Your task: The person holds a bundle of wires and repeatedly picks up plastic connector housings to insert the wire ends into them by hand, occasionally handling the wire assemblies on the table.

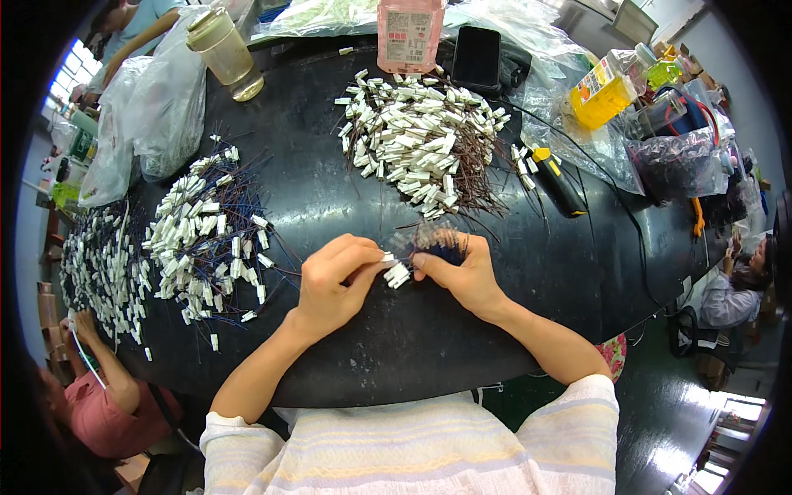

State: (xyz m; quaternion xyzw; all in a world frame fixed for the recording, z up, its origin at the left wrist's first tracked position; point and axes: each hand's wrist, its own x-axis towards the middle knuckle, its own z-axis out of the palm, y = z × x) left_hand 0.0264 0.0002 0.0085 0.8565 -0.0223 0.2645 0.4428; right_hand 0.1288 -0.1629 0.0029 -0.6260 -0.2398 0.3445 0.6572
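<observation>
Both hands pinching white connectors at table centre.
Left hand and right hand pinch them; long axis 2–8 o'clock; brown-wire pile at 12.

A glossy black surface is seen. White connectors with brown wires are heaped at the far side, white connectors with blue wires at the left. A pink bottle, a yellow bottle and a pale striped shirt are shown.
</observation>
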